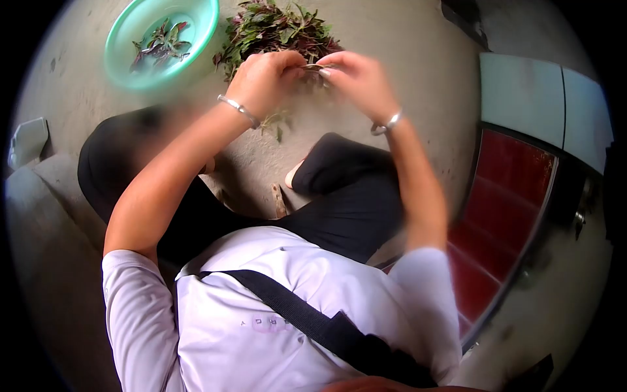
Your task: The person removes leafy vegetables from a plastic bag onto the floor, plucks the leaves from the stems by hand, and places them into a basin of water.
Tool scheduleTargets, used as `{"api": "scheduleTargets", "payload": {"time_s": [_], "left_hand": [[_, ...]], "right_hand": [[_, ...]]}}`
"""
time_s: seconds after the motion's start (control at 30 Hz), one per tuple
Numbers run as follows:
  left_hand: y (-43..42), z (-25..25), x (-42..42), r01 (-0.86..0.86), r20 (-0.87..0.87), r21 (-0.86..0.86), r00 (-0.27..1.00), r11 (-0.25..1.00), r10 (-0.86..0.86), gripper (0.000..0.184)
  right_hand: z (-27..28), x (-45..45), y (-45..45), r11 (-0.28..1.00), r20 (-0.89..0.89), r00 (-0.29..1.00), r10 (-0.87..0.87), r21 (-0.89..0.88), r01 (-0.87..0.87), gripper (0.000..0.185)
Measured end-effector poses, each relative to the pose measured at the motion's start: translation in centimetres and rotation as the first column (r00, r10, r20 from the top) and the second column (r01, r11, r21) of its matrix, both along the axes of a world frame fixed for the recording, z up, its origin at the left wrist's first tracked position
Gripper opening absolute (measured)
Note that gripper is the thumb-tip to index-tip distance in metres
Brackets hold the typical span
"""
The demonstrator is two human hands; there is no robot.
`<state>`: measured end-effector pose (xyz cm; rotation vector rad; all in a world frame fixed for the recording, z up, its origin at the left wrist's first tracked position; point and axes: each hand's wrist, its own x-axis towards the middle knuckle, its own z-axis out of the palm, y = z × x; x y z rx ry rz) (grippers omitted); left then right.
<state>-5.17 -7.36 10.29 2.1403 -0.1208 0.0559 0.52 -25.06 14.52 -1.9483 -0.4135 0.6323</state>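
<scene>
one stem (313, 66) spans left grip (262, 78) and right grip (362, 80), both pinching it, long axis crosswise; which end is the tip, i cannot tell. it shows against one heap's (277, 29) near edge. one basin (117, 73) with leaves (163, 44) stands left on the floor (418, 39); red tiles (506, 183) lie along its right edge.

Greyish floor (418, 39): green basin (123, 55), leafy pile (277, 29).

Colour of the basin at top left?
Light mint green basin; shows best in the head view, the only one here.
</scene>
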Motion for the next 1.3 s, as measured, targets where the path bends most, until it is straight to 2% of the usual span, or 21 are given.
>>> {"api": "scheduleTargets", "payload": {"time_s": [0.07, 0.1, 0.13, 0.2, 0.23, 0.27, 0.37, 0.43, 0.5, 0.6, 0.7, 0.83, 0.9, 1.0, 1.2, 1.3], "left_hand": [[-0.9, -1.0, 0.3, -0.038, -0.158, -0.252, 0.987, 0.967, -0.003, 0.015], [-1.3, -0.7, 0.4, -0.074, -0.238, -0.369, 0.971, 0.926, -0.017, 0.014], [-1.3, 0.4, 0.4, -0.130, -0.414, -0.526, 0.902, 0.840, -0.120, 0.017], [-1.6, 0.5, 0.4, -0.191, -0.465, -0.672, 0.861, 0.716, -0.207, 0.016], [-1.7, 0.8, 0.5, -0.227, -0.483, -0.731, 0.838, 0.644, -0.253, 0.016], [-1.7, 1.3, 0.4, -0.244, -0.521, -0.726, 0.806, 0.643, -0.281, 0.017], [-2.1, 1.1, 0.5, -0.301, -0.520, -0.802, 0.778, 0.516, -0.353, 0.018], [-2.2, 0.5, 0.9, -0.281, -0.519, -0.809, 0.753, 0.516, -0.403, 0.018], [-2.5, 0.2, 1.2, -0.297, -0.543, -0.802, 0.724, 0.518, -0.426, 0.018], [-2.8, -0.4, 1.4, -0.249, -0.457, -0.867, 0.743, 0.432, -0.489, 0.017], [-3.5, 0.6, 1.5, -0.276, -0.479, -0.855, 0.745, 0.440, -0.464, 0.017], [-3.9, 0.3, 1.6, -0.311, -0.484, -0.863, 0.736, 0.398, -0.474, 0.015], [-4.1, 0.1, 1.5, -0.319, -0.492, -0.857, 0.739, 0.405, -0.460, 0.021], [-3.9, -0.6, 1.6, -0.344, -0.488, -0.869, 0.710, 0.355, -0.507, 0.014], [-4.1, -0.7, 1.3, -0.356, -0.537, -0.834, 0.697, 0.421, -0.475, 0.013], [-4.3, -1.2, 1.1, -0.411, -0.536, -0.844, 0.685, 0.345, -0.493, 0.013]], "right_hand": [[0.9, -0.6, -0.6, 0.982, -0.169, 0.975, -0.142, 0.101, 0.161, 0.020], [1.2, -0.7, -1.2, 0.959, -0.177, 0.961, -0.214, 0.149, 0.241, 0.020], [1.4, -0.6, -1.9, 0.928, -0.188, 0.941, -0.280, 0.197, 0.316, 0.021], [1.6, -0.4, -3.0, 0.870, -0.227, 0.891, -0.394, 0.221, 0.441, 0.023], [1.5, -0.3, -3.5, 0.867, -0.195, 0.895, -0.402, 0.233, 0.440, 0.023], [1.2, -0.2, -3.9, 0.864, -0.163, 0.897, -0.410, 0.245, 0.439, 0.023], [1.4, -0.5, -4.2, 0.880, -0.105, 0.916, -0.386, 0.257, 0.400, 0.021], [0.9, -1.0, -3.6, 0.897, -0.026, 0.943, -0.333, 0.301, 0.325, 0.020], [1.3, -1.3, -3.2, 0.915, -0.034, 0.956, -0.292, 0.280, 0.289, 0.018], [1.8, -1.5, -2.9, 0.929, -0.099, 0.966, -0.241, 0.266, 0.259, 0.018], [1.4, -1.6, -2.6, 0.947, 0.122, 0.964, -0.234, 0.253, 0.198, 0.021], [1.3, -1.3, -2.8, 0.966, 0.155, 0.966, -0.209, 0.186, 0.179, 0.028], [0.8, -1.3, -2.8, 0.975, 0.200, 0.961, -0.191, 0.153, 0.162, 0.031], [0.3, -1.3, -2.8, 0.975, 0.198, 0.960, -0.196, 0.140, 0.170, 0.032], [-0.2, -1.5, -2.8, 0.979, 0.291, 0.936, -0.197, 0.106, 0.173, 0.018], [1.2, -1.9, -2.4, 0.952, 0.101, 0.949, -0.297, 0.109, 0.286, 0.012]]}}
